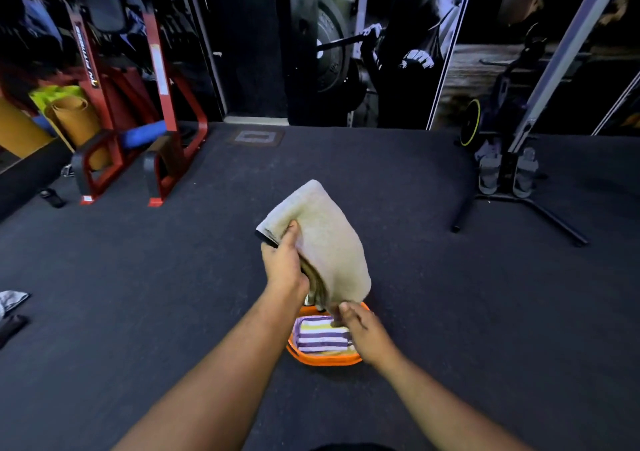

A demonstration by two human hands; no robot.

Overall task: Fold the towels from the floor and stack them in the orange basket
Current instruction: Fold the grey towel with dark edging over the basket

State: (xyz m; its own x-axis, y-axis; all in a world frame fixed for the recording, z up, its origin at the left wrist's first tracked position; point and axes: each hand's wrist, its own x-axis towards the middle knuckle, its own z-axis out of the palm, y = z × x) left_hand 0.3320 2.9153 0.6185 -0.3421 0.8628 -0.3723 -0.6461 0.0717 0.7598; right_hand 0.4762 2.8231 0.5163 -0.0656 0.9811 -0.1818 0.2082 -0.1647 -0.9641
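Hanging folded in the air, the beige towel (323,239) is sitting directly above the far rim of the orange basket (323,360), its long axis running from upper left, away from the person, down toward the basket. The left hand (282,262) is gripping the towel's upper left edge, thumb on the near face and the other fingers curled behind the dark-trimmed hem, and is carrying the weight. The right hand (360,331) is holding the towel's lowest corner just over the basket; its fingers look to be pinching that corner, though the cloth is hiding the tips. Of the two, the right hand is lying nearer the basket, almost touching the striped towel (320,336) already lying folded inside, so it is probably the one to guide the beige towel down while the left lowers the top end. Both forearms are reaching forward and inward from the bottom of the view, the left raised higher than the right. The basket is resting on the dark floor (450,312) close in front of the person. Farther out, a grey cloth (12,300) is lying at the left edge, well apart from the basket, with a red rack (166,104) beyond.
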